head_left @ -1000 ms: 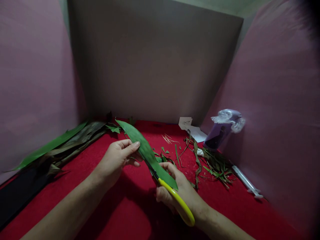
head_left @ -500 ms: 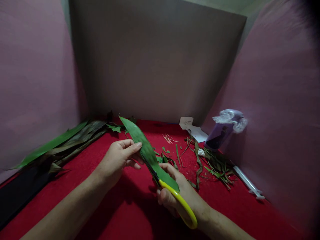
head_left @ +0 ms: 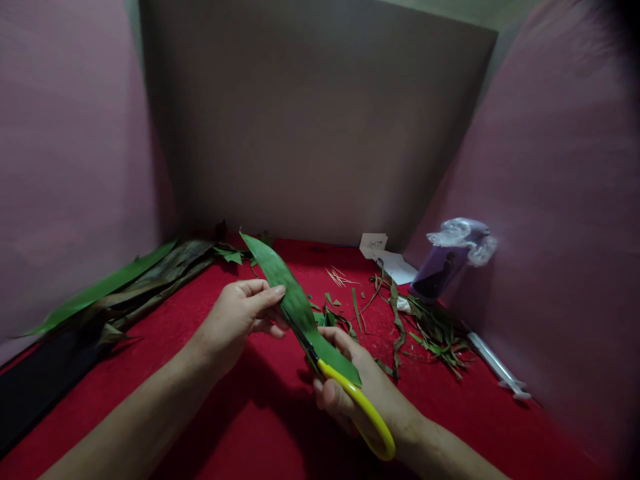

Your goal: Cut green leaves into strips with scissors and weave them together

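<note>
A long green leaf (head_left: pixel 287 280) slants across the middle of the head view, its pointed tip toward the back. My left hand (head_left: pixel 250 310) pinches the leaf's left edge between thumb and fingers. My right hand (head_left: pixel 353 373) is closed around the scissors (head_left: pixel 365 410), which have yellow handles and dark blades. The blades lie along the leaf's lower left edge and point toward my left fingertips. Part of the leaf's near end lies over my right hand's fingers. The second scissor handle is mostly hidden by my right hand.
Large green and dried leaves (head_left: pixel 150 280) lie along the left wall. Leaf scraps (head_left: pixel 327 313), toothpicks (head_left: pixel 343 277) and white paper (head_left: pixel 395 267) lie on the red cloth (head_left: pixel 240 413). At right are a heap of leaf strips (head_left: pixel 440 333), a purple container (head_left: pixel 435 270) with clear plastic on top, and a syringe (head_left: pixel 495 363).
Almost nothing differs. The leaf and scissors appear shifted very slightly to the right, along with the whole view; both hands keep their hold.
</note>
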`<state>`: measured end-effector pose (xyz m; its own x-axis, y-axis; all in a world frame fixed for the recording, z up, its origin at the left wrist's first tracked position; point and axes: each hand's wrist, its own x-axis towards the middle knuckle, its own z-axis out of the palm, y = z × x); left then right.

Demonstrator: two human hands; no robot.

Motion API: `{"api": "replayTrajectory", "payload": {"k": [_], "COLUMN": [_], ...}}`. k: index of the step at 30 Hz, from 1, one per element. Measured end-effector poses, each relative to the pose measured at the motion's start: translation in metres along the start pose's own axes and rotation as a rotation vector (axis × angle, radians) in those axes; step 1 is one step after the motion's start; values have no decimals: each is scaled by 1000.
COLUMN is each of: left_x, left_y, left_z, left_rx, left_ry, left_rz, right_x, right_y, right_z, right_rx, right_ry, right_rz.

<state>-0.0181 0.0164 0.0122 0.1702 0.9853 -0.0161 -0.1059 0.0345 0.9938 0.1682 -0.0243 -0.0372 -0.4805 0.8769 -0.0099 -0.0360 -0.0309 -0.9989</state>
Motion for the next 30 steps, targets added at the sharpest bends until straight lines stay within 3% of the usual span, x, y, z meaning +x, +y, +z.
{"api": "replayTrajectory", "payload": {"k": [17,30], "left_x": [-2,-1], "left_y": [0,-1], "left_z": [0,0], "left_rx": [-4,-38], "left_ry": [-10,-31], "left_rz": [-23,-74], "right_x": [-2,-2], "right_y": [3,3], "right_z": [1,-2], "right_rx": [21,-96], "right_ry": [13,51], "right_rz": [-12,-6]}}
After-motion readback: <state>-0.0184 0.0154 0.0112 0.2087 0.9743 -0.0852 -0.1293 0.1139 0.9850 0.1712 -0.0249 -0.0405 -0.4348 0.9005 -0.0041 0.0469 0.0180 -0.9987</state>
